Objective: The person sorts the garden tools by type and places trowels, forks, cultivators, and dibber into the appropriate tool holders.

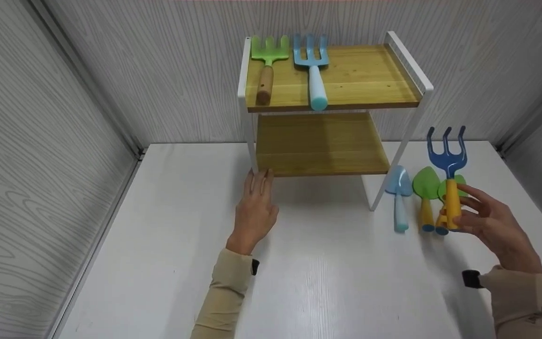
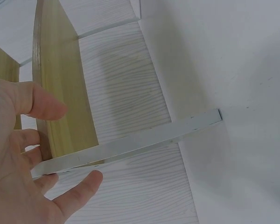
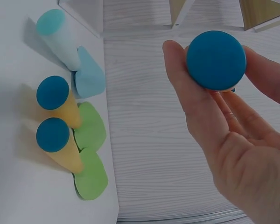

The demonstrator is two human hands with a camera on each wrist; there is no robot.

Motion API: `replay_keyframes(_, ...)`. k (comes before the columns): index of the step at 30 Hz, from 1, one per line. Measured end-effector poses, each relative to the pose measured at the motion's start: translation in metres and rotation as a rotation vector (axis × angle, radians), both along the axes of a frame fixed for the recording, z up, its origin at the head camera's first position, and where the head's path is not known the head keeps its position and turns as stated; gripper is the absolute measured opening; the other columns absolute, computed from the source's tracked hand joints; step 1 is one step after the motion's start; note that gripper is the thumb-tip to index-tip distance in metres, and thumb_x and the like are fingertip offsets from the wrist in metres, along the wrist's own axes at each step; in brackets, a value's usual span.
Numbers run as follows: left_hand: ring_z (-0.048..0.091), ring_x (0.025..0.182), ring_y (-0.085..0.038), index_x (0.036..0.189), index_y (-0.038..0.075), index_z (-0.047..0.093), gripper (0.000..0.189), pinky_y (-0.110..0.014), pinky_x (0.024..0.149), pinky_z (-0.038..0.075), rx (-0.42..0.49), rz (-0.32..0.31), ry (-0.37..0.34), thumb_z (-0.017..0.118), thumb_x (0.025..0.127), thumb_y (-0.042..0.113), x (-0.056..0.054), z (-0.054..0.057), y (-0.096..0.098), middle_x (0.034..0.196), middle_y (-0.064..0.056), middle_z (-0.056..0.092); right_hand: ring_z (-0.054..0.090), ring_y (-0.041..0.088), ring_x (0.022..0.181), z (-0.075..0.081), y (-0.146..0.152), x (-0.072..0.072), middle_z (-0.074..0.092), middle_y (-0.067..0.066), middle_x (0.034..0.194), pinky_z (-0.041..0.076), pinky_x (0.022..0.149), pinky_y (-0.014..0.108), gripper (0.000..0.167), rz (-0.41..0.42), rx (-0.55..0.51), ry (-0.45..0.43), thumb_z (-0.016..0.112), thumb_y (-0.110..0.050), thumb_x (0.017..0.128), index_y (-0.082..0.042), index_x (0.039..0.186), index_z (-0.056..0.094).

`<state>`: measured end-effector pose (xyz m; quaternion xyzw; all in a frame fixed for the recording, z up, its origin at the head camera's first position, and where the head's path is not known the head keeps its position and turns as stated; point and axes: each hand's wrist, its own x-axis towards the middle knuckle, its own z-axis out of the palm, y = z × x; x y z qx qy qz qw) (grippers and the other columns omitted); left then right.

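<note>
In the head view my right hand (image 1: 492,226) grips the yellow handle of a blue three-pronged garden fork (image 1: 449,160), held upright with the prongs up. The right wrist view shows the blue round end of that handle (image 3: 216,60) between thumb and fingers. At the rack's front left corner is my left hand (image 1: 254,212), its fingertips at the white leg and the lower wooden shelf (image 1: 320,150). From the left wrist, the fingers (image 2: 79,193) lie about the white leg (image 2: 144,140), with the thumb raised beside the board.
On the upper shelf (image 1: 360,75) lie a green fork (image 1: 269,52) with a wooden handle and a light blue fork (image 1: 317,84). Right of the rack, on the white table (image 1: 167,235), are a light blue trowel (image 1: 399,181) and two green trowels (image 1: 426,181) with yellow handles.
</note>
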<state>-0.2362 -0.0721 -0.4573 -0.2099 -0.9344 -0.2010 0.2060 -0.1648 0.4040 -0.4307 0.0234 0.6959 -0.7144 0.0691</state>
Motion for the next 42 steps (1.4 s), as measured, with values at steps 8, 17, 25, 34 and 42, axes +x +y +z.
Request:
replay_keyframes(8,0.029,0.145,-0.042,0.152,-0.004,0.037,0.068,-0.039,0.074,0.061,0.002,-0.003,0.004,0.064,0.089,-0.002,-0.002,-0.001,0.000,0.150,-0.019,0.039,0.071,0.015,0.100,0.005,-0.007,0.001,0.059,-0.001,0.123,0.059,0.081,0.029,0.070,0.022,-0.060,0.067,0.059,0.015,0.094,-0.018,0.152,0.038)
replay_keyframes(17,0.031,0.143,-0.042,0.151,-0.005,0.038,0.069,-0.038,0.076,0.060,-0.011,0.002,0.035,0.067,0.088,-0.003,0.000,-0.003,0.000,0.149,-0.019,0.040,0.072,0.017,0.100,0.007,-0.013,0.002,0.061,0.000,0.124,0.058,0.081,0.028,0.068,0.027,-0.094,0.130,0.053,0.017,0.096,-0.022,0.150,0.043)
replay_keyframes(25,0.034,0.141,-0.046,0.149,-0.007,0.041,0.066,-0.038,0.070,0.061,-0.008,-0.019,0.067,0.061,0.087,-0.007,-0.002,-0.004,-0.001,0.146,-0.022,0.042,0.071,0.019,0.103,0.008,-0.022,0.006,0.060,0.004,0.127,0.058,0.083,0.029,0.070,0.078,-0.105,0.240,0.049,0.024,0.093,-0.019,0.150,0.046)
replay_keyframes(34,0.033,0.142,-0.044,0.151,-0.006,0.040,0.067,-0.039,0.074,0.061,-0.010,-0.004,0.045,0.063,0.088,-0.004,-0.002,-0.004,-0.002,0.148,-0.020,0.041,0.070,0.015,0.107,0.018,-0.033,0.012,0.056,0.002,0.133,0.055,0.087,0.027,0.069,0.050,-0.053,0.245,0.055,0.017,0.095,-0.018,0.153,0.041)
replay_keyframes(42,0.033,0.142,-0.043,0.151,-0.005,0.040,0.067,-0.039,0.072,0.061,0.002,-0.001,0.041,0.065,0.089,-0.002,-0.001,-0.004,-0.001,0.149,-0.020,0.041,0.070,0.018,0.107,0.025,-0.044,0.012,0.058,0.005,0.133,0.055,0.088,0.027,0.069,0.047,-0.067,0.310,0.053,0.019,0.095,-0.014,0.154,0.041)
